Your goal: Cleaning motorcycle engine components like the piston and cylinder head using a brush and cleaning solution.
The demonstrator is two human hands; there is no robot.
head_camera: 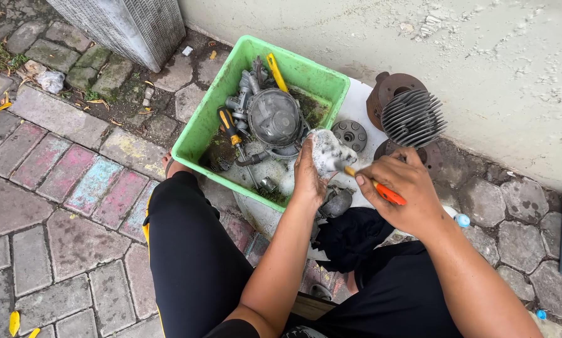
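The left hand (308, 175) has its fingers wrapped round a foam-covered metal part (329, 152), holding it over the near right corner of the green plastic tub (201, 125). The right hand (401, 188) is closed round an orange-handled brush (381, 189), its tip touching the soapy part at about 3 o'clock.

The part looks slick with suds, so I'd judge it could slip from that grip and drop onto the engine casing (274, 117) in the tub, or knock against the rim. A hard stroke might also flick dirty foam toward the black trousers (193, 256).

Inside the tub, at 10 o'clock from the hands, lie a yellow-and-black screwdriver (229, 126) and another yellow-handled tool (276, 72) leaning on the far wall. At 1 o'clock a finned cylinder (413, 117) stands on a rusty disc, with a small round flange (349, 134) between it and the tub. A black cloth (351, 235) sits at 6 o'clock.

Room is tight: the wall (481, 75) closes off the right, the tub the left. Open paving (55, 188) lies well off at 9 o'clock.
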